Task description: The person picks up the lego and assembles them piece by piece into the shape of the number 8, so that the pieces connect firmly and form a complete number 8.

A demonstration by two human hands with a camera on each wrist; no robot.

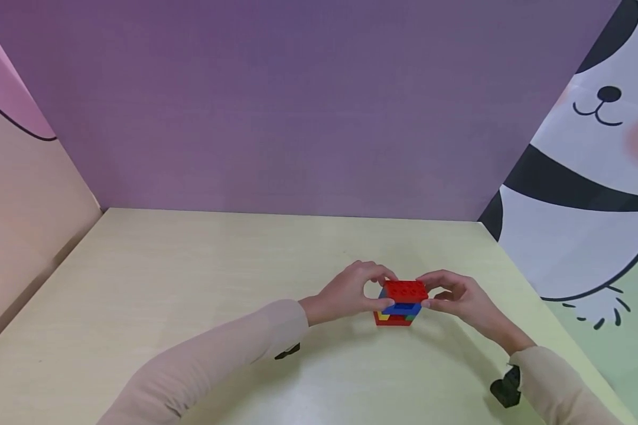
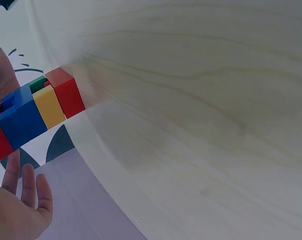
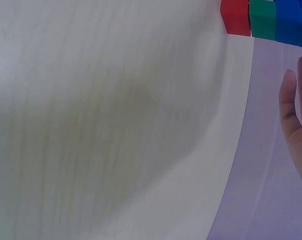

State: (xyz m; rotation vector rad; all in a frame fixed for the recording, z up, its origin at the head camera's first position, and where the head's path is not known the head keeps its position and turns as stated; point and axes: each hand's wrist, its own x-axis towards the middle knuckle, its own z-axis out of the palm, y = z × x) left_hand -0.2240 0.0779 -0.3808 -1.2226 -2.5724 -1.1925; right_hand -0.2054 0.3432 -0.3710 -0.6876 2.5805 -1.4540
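A small tower of toy building bricks stands on the table between the two hands. Its bottom is a red brick point(image 2: 66, 92), with a yellow brick point(image 2: 49, 107) and a green brick point(image 3: 262, 19) side by side above it. Over those come blue bricks point(image 2: 23, 120), topped by a wide studded red brick point(image 1: 406, 291). From the left, my left hand point(image 1: 353, 289) grips the upper part of the tower between thumb and fingers. My right hand point(image 1: 459, 298) pinches the top red brick's right end. Spread outer fingers show beside the tower in both wrist views.
The pale wooden table point(image 1: 202, 265) runs back to a purple wall point(image 1: 298, 118). A panel with a panda drawing point(image 1: 579, 236) borders the right edge, and a pink and beige panel point(image 1: 26, 224) borders the left. Dark devices sit under both sleeves.
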